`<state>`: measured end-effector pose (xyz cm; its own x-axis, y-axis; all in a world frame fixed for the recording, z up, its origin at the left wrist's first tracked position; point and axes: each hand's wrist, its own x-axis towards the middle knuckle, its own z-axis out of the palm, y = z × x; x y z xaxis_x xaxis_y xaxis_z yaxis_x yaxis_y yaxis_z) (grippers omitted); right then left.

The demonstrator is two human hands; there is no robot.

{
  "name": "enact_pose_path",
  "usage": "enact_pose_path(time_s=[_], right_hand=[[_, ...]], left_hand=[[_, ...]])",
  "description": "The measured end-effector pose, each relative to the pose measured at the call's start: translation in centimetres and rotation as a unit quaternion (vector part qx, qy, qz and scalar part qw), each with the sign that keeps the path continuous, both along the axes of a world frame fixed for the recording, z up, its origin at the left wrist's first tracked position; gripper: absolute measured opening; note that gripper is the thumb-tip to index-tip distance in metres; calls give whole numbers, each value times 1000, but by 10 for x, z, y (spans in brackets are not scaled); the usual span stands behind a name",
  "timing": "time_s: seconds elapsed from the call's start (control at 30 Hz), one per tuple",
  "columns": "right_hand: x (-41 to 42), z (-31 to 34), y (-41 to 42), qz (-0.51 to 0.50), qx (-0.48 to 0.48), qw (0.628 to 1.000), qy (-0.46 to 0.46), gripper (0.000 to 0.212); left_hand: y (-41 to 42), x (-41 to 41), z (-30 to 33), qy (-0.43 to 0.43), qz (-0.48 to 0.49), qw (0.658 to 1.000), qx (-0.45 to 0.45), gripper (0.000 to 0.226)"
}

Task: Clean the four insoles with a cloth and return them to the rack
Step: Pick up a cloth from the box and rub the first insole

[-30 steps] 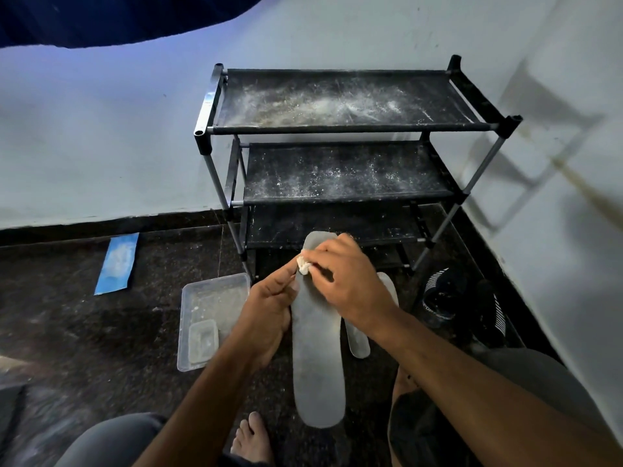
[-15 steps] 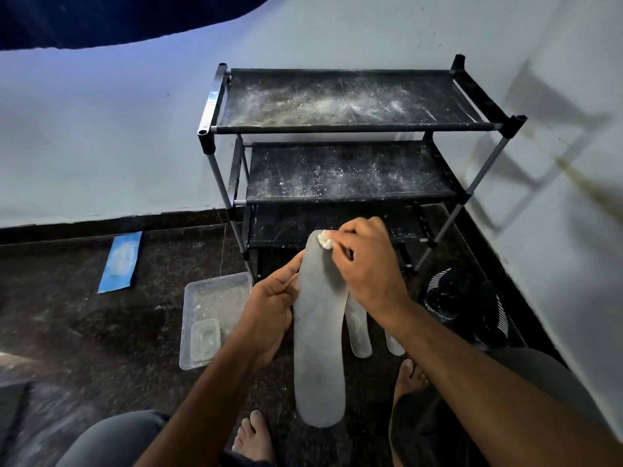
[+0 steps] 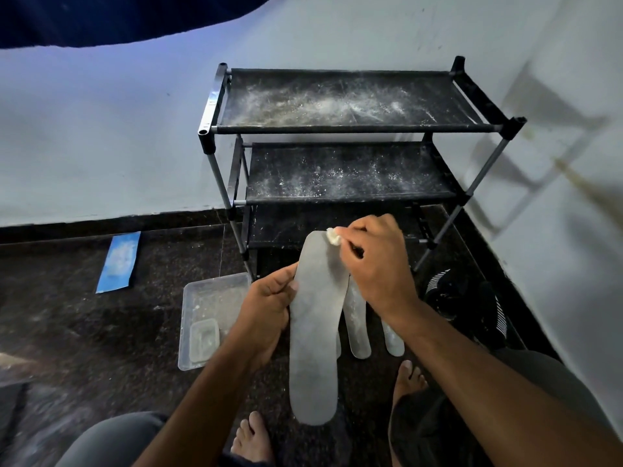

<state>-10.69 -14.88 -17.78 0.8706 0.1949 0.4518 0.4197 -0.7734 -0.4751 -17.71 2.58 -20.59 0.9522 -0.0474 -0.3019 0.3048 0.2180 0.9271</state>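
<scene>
Held insole: a long grey insole (image 3: 313, 335) held up in the near centre, its toe end pointing far toward the rack, its heel end near, above the floor between two bare feet.
Left hand: the left hand (image 3: 266, 311) grips the insole's left edge about midway — thumb on top, fingers curled underneath.
Right hand: the right hand (image 3: 377, 264) pinches a small white cloth (image 3: 333, 236) and presses it on the insole's far right tip.
Other insoles: two more grey insoles (image 3: 358, 326) lie on the floor just right of the held one, partly hidden by it and the right forearm; a fourth cannot be made out.
Rack: a black shelf rack (image 3: 340, 129) stands far centre against the wall, its shelves dusted with white powder.
Tray: a clear plastic tray (image 3: 209, 298) sits on the floor left of the left hand, a smaller clear container inside it.
Floor: dark speckled floor (image 3: 84, 332) — a blue strip (image 3: 119, 261) lies far left, a dark shoe (image 3: 468, 298) at right by the wall.
</scene>
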Motion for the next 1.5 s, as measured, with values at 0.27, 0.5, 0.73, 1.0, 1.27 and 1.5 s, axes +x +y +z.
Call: enact_pose_path(time_s=[0.27,0.5,0.73,1.0,1.27,1.5], right_hand=[[1,-6,0,-33,-32,999,-18,14],[-7,-11,6,23,-104,994,1,16],[-15,-2,8,87,-73,993,-33,15],[0,4,-5,26,7,1000,-4,17],[-10,4,0,176,16,973,146,15],[-12,-1,5,172,-86,966,172,16]], left_hand=[[0,0,2,10,24,999,26,41],[0,2,1,-4,27,999,40,39],[5,4,-1,-2,40,998,48,38],[8,3,0,4,50,997,52,41],[11,3,7,1,86,996,33,37],[9,3,8,1,86,996,16,38]])
